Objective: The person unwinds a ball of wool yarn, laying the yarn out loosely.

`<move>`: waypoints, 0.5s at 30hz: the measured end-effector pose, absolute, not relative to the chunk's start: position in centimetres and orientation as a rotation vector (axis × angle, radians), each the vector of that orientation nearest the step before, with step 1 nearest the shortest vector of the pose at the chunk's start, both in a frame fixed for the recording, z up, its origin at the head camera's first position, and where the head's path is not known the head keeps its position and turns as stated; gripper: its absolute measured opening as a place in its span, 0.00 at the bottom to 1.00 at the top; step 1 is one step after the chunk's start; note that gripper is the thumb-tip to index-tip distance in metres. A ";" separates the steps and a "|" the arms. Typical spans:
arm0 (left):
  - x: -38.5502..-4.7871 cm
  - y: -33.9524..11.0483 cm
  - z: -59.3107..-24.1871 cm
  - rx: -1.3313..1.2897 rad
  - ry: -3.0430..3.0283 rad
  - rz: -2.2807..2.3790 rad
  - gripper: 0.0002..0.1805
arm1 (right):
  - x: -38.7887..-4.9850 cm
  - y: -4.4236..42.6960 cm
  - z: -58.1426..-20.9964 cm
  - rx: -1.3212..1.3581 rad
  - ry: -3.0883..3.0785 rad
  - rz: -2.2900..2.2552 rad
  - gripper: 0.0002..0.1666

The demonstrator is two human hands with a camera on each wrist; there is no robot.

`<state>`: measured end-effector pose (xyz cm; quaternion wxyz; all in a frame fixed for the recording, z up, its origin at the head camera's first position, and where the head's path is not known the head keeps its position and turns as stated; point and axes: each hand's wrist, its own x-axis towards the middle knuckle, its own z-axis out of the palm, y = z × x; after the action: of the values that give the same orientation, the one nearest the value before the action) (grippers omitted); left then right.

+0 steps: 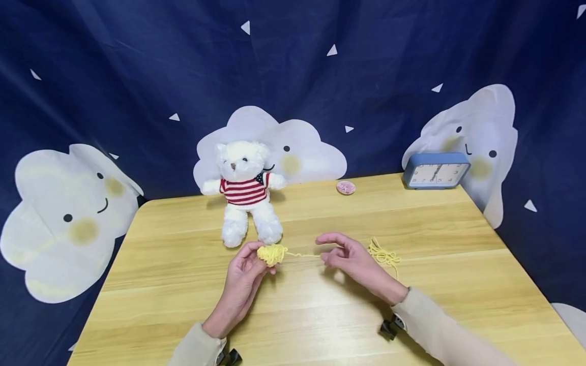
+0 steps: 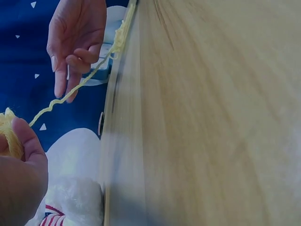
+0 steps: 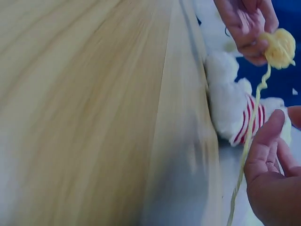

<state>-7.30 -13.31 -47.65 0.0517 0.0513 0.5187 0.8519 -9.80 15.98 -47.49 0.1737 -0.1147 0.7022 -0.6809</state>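
Note:
My left hand [image 1: 244, 277] holds a small ball of yellow yarn [image 1: 271, 255] in its fingertips above the table; the left wrist view shows the thumb against the ball [image 2: 10, 136]. From the ball a yellow strand [image 3: 248, 141] runs across to my right hand [image 1: 354, 262]. In the right wrist view that strand passes beside the right thumb [image 3: 270, 134], and no finger visibly pinches it. The right index finger is extended, apart from the thumb. Past the right hand, a loose heap of yellow yarn [image 1: 384, 254] lies on the table.
Behind the yarn ball, a white teddy bear [image 1: 244, 190] in a red-striped shirt sits on the wooden table [image 1: 293, 315]. A round pink object [image 1: 346, 187] lies near the back edge. A blue clock [image 1: 437, 171] stands at the back right, before a dark blue curtain [image 1: 293, 66].

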 end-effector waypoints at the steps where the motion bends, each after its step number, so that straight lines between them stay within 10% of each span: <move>1: -7.3 -13.3 -47.6 0.160 1.574 2.588 0.18 | -9.8 15.5 -47.5 -0.341 1.973 -1.929 0.27; 15: -7.3 -13.5 -47.6 0.218 1.568 2.577 0.15 | -9.8 13.0 -47.1 -0.370 1.968 -1.885 0.19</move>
<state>-7.35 -13.49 -47.62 0.0583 0.0720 0.5176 0.8506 -9.77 13.04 -47.10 0.1943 -0.1320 0.7020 -0.6723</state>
